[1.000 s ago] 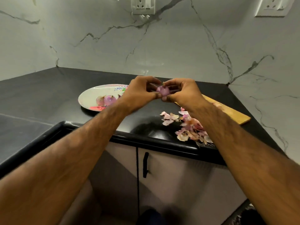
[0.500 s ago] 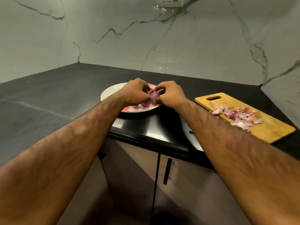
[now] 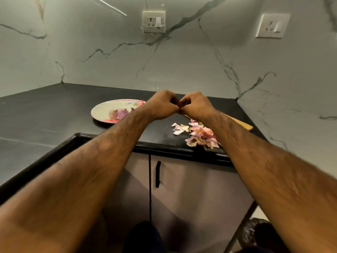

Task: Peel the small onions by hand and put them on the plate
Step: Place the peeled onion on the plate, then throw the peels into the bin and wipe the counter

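Head view: left hand (image 3: 160, 105) & right hand (image 3: 196, 105) curled, knuckles touching, grip contents hidden, can't tell; plate (image 3: 102, 109) w/ onions (image 3: 120, 113) lies just left, nearer left hand.

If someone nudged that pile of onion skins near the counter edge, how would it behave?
The onion skins look thin and curled, so probably light, floppy and quick to scatter. Lying by the front edge of the countertop, some would likely slip off.

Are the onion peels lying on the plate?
No, the peels lie on the black counter, while the plate holds onions.
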